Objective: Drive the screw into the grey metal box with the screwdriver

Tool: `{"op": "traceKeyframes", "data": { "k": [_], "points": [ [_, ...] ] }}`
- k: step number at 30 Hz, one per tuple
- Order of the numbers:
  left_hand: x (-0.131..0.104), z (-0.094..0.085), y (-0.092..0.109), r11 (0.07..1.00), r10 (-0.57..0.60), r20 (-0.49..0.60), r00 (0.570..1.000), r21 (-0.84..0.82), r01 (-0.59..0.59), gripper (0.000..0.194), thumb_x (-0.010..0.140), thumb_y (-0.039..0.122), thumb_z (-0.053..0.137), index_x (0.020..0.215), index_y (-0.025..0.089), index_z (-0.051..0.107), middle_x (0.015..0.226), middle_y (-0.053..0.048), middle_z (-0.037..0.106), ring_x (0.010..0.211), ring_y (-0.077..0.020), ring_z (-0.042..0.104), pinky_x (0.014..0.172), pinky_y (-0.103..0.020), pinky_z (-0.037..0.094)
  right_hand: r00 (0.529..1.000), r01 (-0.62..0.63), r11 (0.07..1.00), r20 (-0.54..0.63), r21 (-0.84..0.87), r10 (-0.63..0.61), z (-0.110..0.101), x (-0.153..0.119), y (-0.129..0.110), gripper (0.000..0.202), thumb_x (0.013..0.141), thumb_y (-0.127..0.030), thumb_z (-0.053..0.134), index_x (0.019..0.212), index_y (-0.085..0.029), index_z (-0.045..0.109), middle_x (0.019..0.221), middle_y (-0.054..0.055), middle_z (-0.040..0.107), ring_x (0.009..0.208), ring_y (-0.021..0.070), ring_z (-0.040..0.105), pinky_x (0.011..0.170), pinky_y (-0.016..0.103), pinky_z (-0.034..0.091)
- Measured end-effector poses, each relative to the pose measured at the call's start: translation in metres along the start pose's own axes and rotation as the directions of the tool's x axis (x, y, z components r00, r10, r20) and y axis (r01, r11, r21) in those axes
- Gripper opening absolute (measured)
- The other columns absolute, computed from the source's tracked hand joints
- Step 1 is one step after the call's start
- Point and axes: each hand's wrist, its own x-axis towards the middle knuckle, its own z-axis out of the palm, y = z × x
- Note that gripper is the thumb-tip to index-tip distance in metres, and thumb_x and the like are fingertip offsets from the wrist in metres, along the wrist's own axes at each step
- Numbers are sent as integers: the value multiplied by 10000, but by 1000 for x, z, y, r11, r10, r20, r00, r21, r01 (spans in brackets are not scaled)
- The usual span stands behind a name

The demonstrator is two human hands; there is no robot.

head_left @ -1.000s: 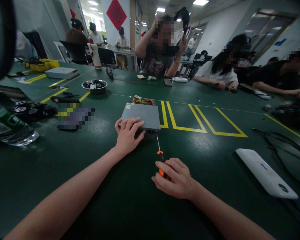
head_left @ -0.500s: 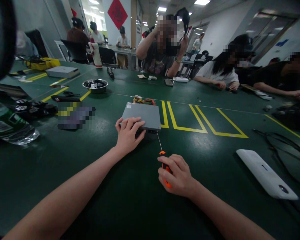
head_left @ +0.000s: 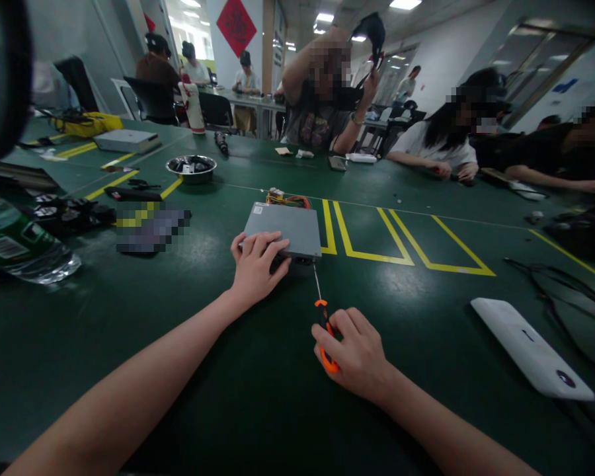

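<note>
A flat grey metal box (head_left: pixel 290 225) lies on the green table, with coloured wires (head_left: pixel 290 199) coming out at its far side. My left hand (head_left: pixel 258 264) grips the box at its near left corner, fingers on top and thumb along the near side. An orange and black screwdriver (head_left: pixel 323 317) is held in my right hand (head_left: pixel 350 347), its fingers wrapped round the handle. The screwdriver's thin tip meets the box's near right corner; the exact contact is too small to make out.
A metal bowl (head_left: pixel 191 169) of small parts stands behind at the left. A water bottle (head_left: pixel 20 241) lies far left, a white device (head_left: pixel 530 347) at the right beside black cables (head_left: pixel 550 284). People sit across the green table (head_left: pixel 258 410).
The fingers of my right hand have shifted on the screwdriver handle, showing more of it. My left hand stays on the box. The view has moved slightly.
</note>
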Motion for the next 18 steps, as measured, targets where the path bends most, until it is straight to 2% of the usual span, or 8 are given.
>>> {"op": "traceKeyframes", "data": {
  "k": [5, 9, 13, 16, 18],
  "points": [
    [0, 1, -1, 1000, -2, -2, 1000, -5, 2, 268, 800, 329, 555, 1065, 300, 532, 1179, -13, 563, 1125, -229, 439, 1010, -474, 186, 1000, -11, 1000, -11, -4, 11, -2, 3, 1, 211, 787, -350, 554, 831, -153, 613, 684, 47, 522, 633, 143, 434, 553, 262, 325],
    [0, 1, -1, 1000, 1, 3, 1000, 6, -1, 263, 809, 338, 541, 1068, 299, 526, 1183, -12, 560, 1128, -226, 439, 1010, -473, 189, 998, -23, 999, -50, 44, 25, 0, 0, 3, 163, 811, -229, 522, 903, -108, 580, 677, 20, 547, 569, 97, 436, 527, 235, 314],
    [0, 1, 0, 1000, 7, 9, 1000, 23, -7, 261, 816, 346, 529, 1072, 299, 521, 1182, -12, 561, 1129, -225, 439, 1005, -473, 196, 999, 31, 999, -17, -8, -31, 0, -3, 3, 102, 782, -168, 523, 859, -155, 589, 673, 23, 520, 586, 120, 423, 541, 255, 308],
    [0, 0, 0, 1000, 4, 12, 1000, 28, -5, 261, 816, 350, 529, 1071, 296, 522, 1185, -12, 559, 1131, -224, 437, 1006, -471, 195, 998, 61, 998, 35, -28, -60, 1, -3, 2, 129, 766, -170, 529, 870, -187, 604, 712, 39, 515, 641, 146, 434, 572, 273, 319],
    [0, 1, 0, 1000, 1, 10, 1000, 25, -1, 260, 815, 351, 529, 1070, 296, 525, 1186, -11, 558, 1130, -226, 437, 1008, -472, 194, 998, 39, 999, 50, -13, -38, 1, -1, 2, 117, 775, -235, 540, 859, -194, 610, 732, 49, 515, 667, 156, 443, 582, 278, 328]
  ]
}}
